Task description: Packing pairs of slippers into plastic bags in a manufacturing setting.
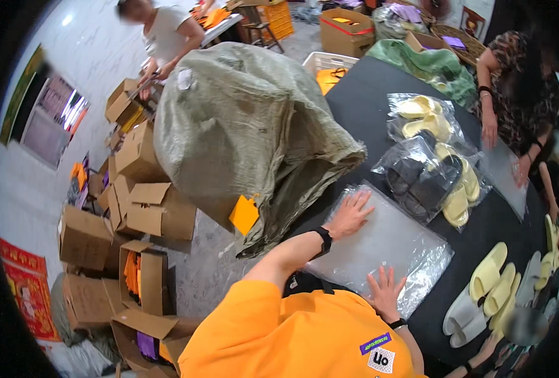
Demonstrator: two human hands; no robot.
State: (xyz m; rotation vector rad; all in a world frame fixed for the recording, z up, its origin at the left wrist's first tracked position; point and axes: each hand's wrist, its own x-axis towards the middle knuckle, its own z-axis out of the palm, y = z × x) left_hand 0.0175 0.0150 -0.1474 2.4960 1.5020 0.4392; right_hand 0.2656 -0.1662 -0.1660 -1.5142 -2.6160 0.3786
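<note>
While both hands, left hand (350, 213) and right hand (385, 290), are pressed flat and open on glossy clear plastic bags (380, 242) on the black table (361, 104), bagged slippers (427, 179) and a bulky woven sack (241, 120) are noted alongside.

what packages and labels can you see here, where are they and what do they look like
Clear bag stack: flat on black table, under left hand and right hand.
Bagged slippers: beyond, yellow and dark pairs.
Orange tag: on grey-green sack.
Cardboard boxes: floor, left, open.
</note>
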